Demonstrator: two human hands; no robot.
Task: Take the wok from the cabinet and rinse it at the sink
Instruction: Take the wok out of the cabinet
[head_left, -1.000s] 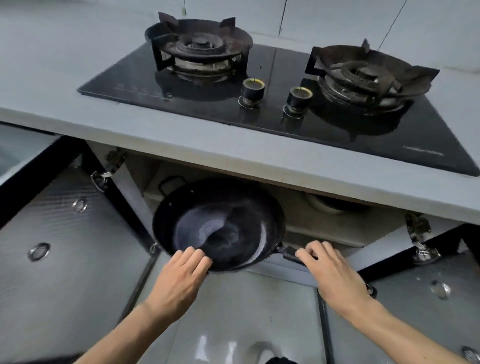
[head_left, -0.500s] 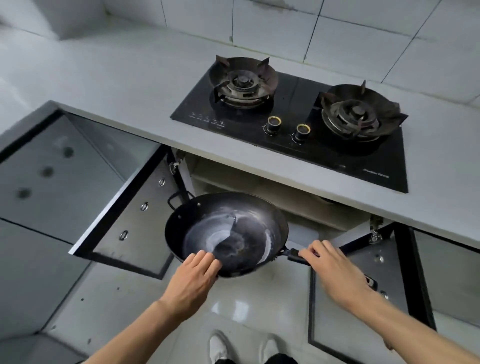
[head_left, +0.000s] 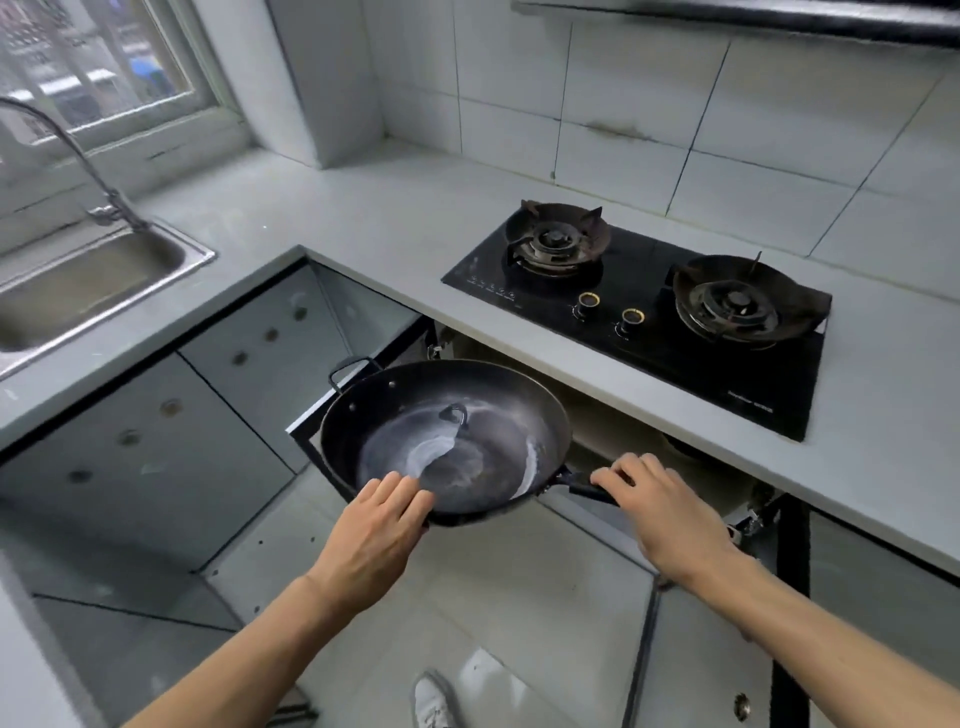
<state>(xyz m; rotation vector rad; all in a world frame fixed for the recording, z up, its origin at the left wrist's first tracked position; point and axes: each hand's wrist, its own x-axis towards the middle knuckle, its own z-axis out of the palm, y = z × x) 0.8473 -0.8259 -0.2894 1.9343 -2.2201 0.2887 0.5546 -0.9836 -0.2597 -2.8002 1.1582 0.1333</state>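
Note:
A black wok (head_left: 457, 415) with pale streaks inside hangs level in front of the open cabinet (head_left: 623, 431) under the stove. My right hand (head_left: 660, 509) grips its long handle at the right. My left hand (head_left: 374, 530) holds the near rim, fingers over the edge. A small loop handle sticks out on the wok's far left side. The steel sink (head_left: 78, 291) is set in the counter at the far left, with a curved faucet (head_left: 67, 150) behind it.
A black two-burner gas stove (head_left: 649, 306) lies on the grey counter (head_left: 322, 218) above the cabinet. Both cabinet doors stand open, one left (head_left: 332, 410) of the wok, one at the right (head_left: 789, 597). A window is behind the sink. My shoe shows on the tiled floor.
The wok has come up and out of the cabinet, held in both hands. My view has risen and swung left, so the sink and faucet now show.

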